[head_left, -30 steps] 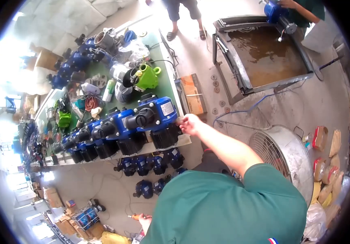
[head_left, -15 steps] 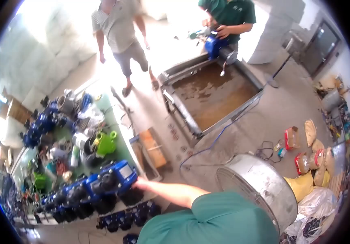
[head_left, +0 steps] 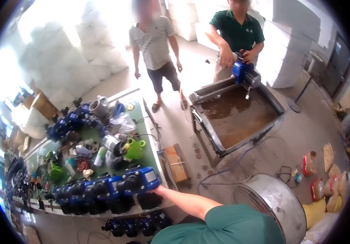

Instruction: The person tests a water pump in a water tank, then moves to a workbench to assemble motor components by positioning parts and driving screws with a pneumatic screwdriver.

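My right hand [head_left: 157,190] reaches left from a green sleeve to the end of the nearest blue pump [head_left: 136,181], which has black fittings and a pale label. Its fingers close on the pump's lower edge and are partly hidden behind the housing. This pump stands at the near corner of the green-topped table [head_left: 79,134], at the end of a row of similar blue pumps [head_left: 91,191]. My left hand is out of view.
A bright green pump casing [head_left: 134,149], cables and loose parts crowd the table. Beyond stands a metal tank [head_left: 260,142] of brown water, where a co-worker [head_left: 240,30] handles a blue pump. Another person [head_left: 152,44] stands nearby. A large drum fan [head_left: 276,203] is close on my right.
The view has shifted, so the scene appears farther right and slightly lower. My right hand stays on the same pump. The co-worker's one arm has moved off the pump at the tank.
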A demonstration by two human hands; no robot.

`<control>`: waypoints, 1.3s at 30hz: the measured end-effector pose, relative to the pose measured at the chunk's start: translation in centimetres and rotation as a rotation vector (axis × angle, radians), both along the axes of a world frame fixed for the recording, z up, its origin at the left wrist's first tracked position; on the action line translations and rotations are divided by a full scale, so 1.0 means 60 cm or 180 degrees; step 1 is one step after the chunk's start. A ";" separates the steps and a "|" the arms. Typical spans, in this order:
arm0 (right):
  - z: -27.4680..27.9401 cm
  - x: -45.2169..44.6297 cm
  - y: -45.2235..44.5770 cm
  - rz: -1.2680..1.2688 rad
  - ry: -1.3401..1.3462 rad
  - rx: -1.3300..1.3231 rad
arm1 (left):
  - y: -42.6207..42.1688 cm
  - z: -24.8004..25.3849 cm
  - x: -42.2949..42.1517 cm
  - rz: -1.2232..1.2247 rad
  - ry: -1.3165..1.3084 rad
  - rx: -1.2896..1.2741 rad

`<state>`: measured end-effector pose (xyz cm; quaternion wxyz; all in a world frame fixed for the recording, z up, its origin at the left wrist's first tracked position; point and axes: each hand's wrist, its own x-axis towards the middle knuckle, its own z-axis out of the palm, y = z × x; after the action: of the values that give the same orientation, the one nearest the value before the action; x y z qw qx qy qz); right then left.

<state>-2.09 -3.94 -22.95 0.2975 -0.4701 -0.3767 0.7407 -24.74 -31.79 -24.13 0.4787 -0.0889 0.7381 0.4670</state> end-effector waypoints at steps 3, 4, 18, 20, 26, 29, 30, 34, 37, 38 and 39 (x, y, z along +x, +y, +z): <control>-0.020 0.018 -0.018 -0.0085 0.0063 -0.0055 | -0.021 0.002 -0.009 0.0032 0.0025 0.0034; -0.024 0.024 -0.024 -0.0124 0.0089 -0.0073 | -0.027 0.006 -0.011 0.0055 0.0038 0.0040; -0.065 0.199 -0.266 -0.0763 -0.0823 -0.0153 | -0.296 -0.026 -0.062 0.0321 -0.0161 0.0309; -0.099 0.235 -0.361 -0.0910 -0.1171 -0.0268 | -0.375 -0.037 -0.080 0.0377 -0.0201 0.0344; -0.181 0.328 -0.655 -0.0163 -0.3164 -0.0898 | -0.599 -0.071 -0.161 0.0774 -0.0305 0.0366; -0.181 0.347 -0.732 0.0837 -0.3835 -0.0520 | -0.716 -0.089 -0.199 0.1171 -0.0312 0.0222; -0.182 0.346 -0.749 0.1059 -0.4033 -0.0329 | -0.755 -0.093 -0.209 0.1280 -0.0308 0.0162; -0.163 0.293 -0.746 0.1436 -0.4136 -0.0126 | -0.883 -0.115 -0.236 0.1715 -0.0267 0.0003; -0.146 0.220 -0.708 0.1261 -0.3556 0.0177 | -0.984 -0.118 -0.230 0.2136 -0.0210 -0.0001; -0.106 0.182 -0.693 0.1386 -0.3531 0.0255 | -1.031 -0.127 -0.223 0.2321 -0.0174 0.0068; -0.133 0.160 -0.674 0.1379 -0.3536 0.0337 | -1.059 -0.123 -0.214 0.2482 -0.0130 0.0164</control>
<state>7.53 -44.39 -30.94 -0.0789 -0.6840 -0.5995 0.4080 -37.60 -95.34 -31.52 0.2820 -0.3599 0.6273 0.6305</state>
